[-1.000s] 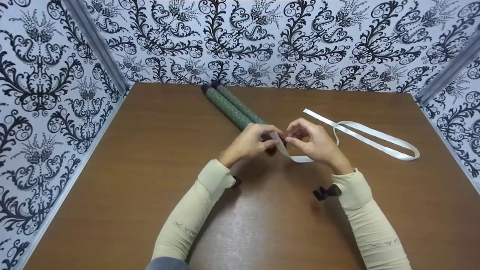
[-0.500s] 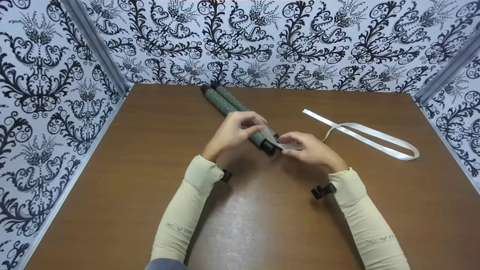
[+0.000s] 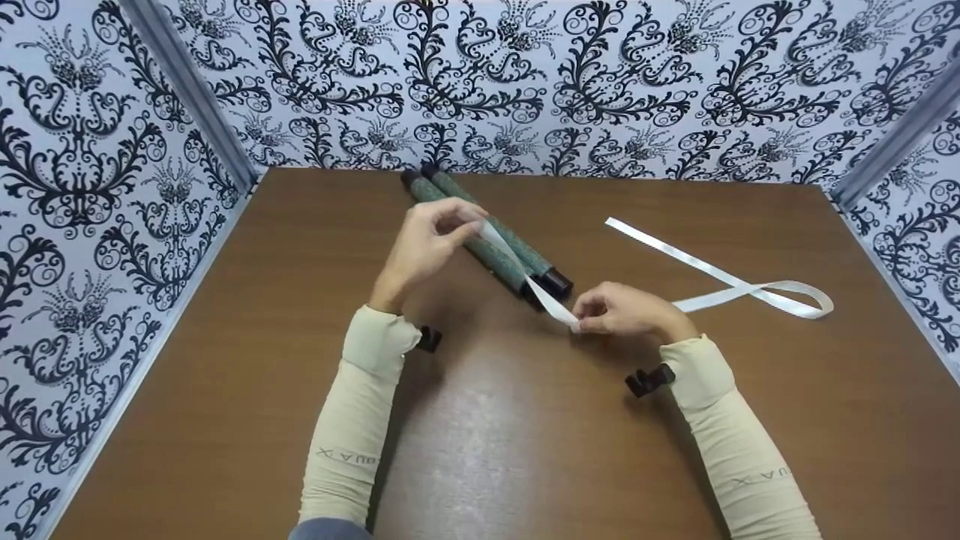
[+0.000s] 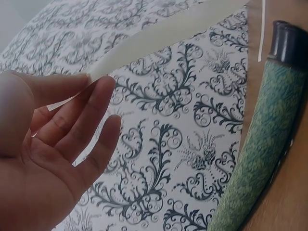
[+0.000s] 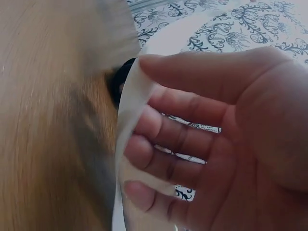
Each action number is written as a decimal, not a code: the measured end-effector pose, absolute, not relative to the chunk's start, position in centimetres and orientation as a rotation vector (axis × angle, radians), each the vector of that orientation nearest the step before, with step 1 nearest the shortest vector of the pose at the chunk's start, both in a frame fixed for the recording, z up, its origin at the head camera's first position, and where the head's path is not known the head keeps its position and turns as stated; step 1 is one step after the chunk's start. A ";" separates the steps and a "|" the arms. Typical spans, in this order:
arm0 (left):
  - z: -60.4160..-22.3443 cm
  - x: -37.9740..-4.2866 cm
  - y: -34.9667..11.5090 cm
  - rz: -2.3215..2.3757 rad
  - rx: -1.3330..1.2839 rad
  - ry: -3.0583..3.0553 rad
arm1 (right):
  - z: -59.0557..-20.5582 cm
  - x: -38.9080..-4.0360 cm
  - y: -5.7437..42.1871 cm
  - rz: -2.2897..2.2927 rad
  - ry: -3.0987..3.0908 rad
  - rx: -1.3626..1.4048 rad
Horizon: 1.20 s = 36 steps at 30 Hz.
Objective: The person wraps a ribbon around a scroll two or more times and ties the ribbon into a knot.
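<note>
A white ribbon (image 3: 551,301) is stretched in the air between both hands. My left hand (image 3: 426,244) pinches one end between thumb and fingers, over two green speckled rods with black end caps. In the left wrist view the ribbon (image 4: 149,38) runs up and away from the fingertips. My right hand (image 3: 621,309) pinches the ribbon lower down, just right of the rods' near caps; in the right wrist view the ribbon (image 5: 132,98) passes under the thumb tip. The rods, one nearer left (image 3: 426,192) and one nearer right (image 3: 538,262), lie side by side on the table.
The ribbon's remaining length (image 3: 697,264) lies looped on the brown table (image 3: 262,337) to the right. Patterned panels (image 3: 480,82) stand along the table's back and sides. A dark clip-like mount (image 3: 651,380) sits at the right cuff.
My left hand has moved left and up along the rods, drawing the ribbon end out. My right hand has shifted down and right from the rods' ends. The ribbon loop on the table has shifted.
</note>
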<state>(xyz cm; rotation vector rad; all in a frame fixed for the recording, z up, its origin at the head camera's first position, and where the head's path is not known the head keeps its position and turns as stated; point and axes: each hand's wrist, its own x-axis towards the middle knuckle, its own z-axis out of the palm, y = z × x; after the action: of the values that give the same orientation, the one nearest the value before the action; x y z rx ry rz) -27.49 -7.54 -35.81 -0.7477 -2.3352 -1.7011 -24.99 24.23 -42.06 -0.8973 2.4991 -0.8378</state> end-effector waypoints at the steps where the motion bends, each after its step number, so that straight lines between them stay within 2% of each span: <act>1: -35.8 -27.6 -7.8 -1.702 -0.731 -2.331 | -42.1 -25.0 24.3 -0.816 2.501 -0.907; 23: -37.6 -29.9 -13.3 -1.451 -0.346 -2.481 | -42.2 -26.0 28.3 -0.999 2.481 -0.709; 36: -37.8 -29.5 -16.8 -1.313 -0.169 -2.652 | -41.9 -26.1 29.5 -1.129 2.455 -0.570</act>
<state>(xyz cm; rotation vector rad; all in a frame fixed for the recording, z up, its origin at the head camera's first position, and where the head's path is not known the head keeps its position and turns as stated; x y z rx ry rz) -29.52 -16.84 -37.81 -0.1694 -2.6518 -1.3131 -26.12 29.55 -41.92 -0.5695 2.4553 -1.1287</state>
